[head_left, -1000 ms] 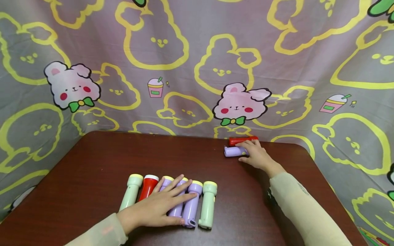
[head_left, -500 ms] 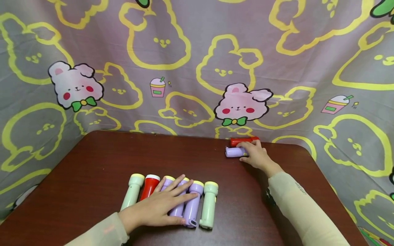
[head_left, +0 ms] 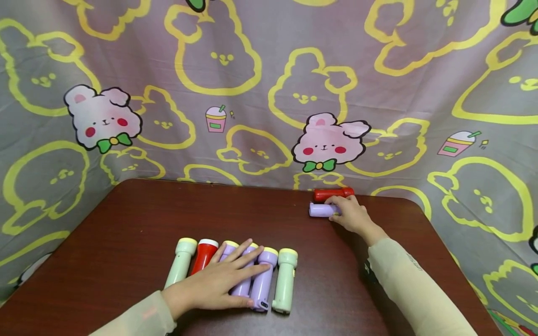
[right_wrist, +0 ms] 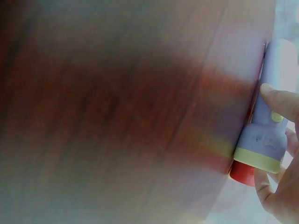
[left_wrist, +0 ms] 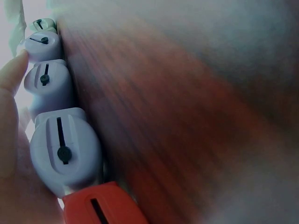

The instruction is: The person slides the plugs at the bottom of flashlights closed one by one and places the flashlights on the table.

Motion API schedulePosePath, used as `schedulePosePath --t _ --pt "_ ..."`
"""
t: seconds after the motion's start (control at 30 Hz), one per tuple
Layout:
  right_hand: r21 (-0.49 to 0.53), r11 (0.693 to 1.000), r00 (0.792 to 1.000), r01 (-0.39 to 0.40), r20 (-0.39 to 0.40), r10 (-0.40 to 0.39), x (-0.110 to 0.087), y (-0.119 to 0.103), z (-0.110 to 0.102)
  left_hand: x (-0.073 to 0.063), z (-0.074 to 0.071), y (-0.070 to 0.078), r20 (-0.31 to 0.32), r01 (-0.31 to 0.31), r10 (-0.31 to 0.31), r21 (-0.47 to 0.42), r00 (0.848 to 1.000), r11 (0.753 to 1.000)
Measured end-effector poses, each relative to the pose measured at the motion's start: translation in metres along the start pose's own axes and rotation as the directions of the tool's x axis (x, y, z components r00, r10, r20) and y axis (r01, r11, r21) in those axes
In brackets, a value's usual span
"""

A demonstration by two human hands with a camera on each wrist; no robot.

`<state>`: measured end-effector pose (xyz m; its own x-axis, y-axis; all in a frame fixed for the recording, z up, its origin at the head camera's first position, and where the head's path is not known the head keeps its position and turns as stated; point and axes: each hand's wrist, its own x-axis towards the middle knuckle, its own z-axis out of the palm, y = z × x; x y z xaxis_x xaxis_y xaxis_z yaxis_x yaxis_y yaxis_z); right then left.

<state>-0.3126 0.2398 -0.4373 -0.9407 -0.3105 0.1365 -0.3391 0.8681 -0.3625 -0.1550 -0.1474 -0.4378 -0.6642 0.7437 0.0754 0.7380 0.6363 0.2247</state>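
Note:
My left hand (head_left: pixel 218 283) lies with fingers spread over a row of flashlights, mostly on the purple ones, such as the purple flashlight (head_left: pixel 262 280) by its thumb. A red flashlight (head_left: pixel 204 254) and a light green flashlight (head_left: pixel 180 261) lie left of that hand, partly hidden by it. Another light green flashlight (head_left: pixel 286 280) closes the row on the right. At the table's far side, my right hand (head_left: pixel 354 215) grips a purple flashlight (head_left: pixel 320 210) lying sideways. In the right wrist view the thumb presses the barrel (right_wrist: pixel 280 65) near its yellow switch (right_wrist: pixel 277 117).
Just behind the gripped one, a second red flashlight (head_left: pixel 328 194) lies along the back edge of the brown table (head_left: pixel 201 210). A patterned curtain (head_left: pixel 252 93) rises directly behind the table and along both sides. Slotted end caps of the row (left_wrist: pixel 65 149) show in the left wrist view.
My right hand and the purple flashlight have shifted slightly toward me, so the gap to the red flashlight behind is a little wider. The left hand stays on the row.

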Motion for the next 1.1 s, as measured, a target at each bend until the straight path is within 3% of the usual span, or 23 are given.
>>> schedulePosePath --t 0.4,0.87,1.1 --pt "-0.029 0.997 0.996 0.065 -0.067 -0.067 -0.018 -0.006 -0.012 -0.001 0.002 0.001 -0.019 -0.006 0.006 -0.004 1.0 1.0" --pt "-0.024 0.993 0.99 0.118 -0.077 -0.119 -0.048 -0.017 -0.027 0.003 -0.001 0.0 -0.01 0.004 -0.004 -0.003 1.0 1.0" --pt "0.054 0.992 0.99 0.118 -0.083 -0.113 -0.068 -0.021 -0.031 0.004 -0.001 0.0 -0.001 0.004 -0.004 -0.007 1.0 1.0"
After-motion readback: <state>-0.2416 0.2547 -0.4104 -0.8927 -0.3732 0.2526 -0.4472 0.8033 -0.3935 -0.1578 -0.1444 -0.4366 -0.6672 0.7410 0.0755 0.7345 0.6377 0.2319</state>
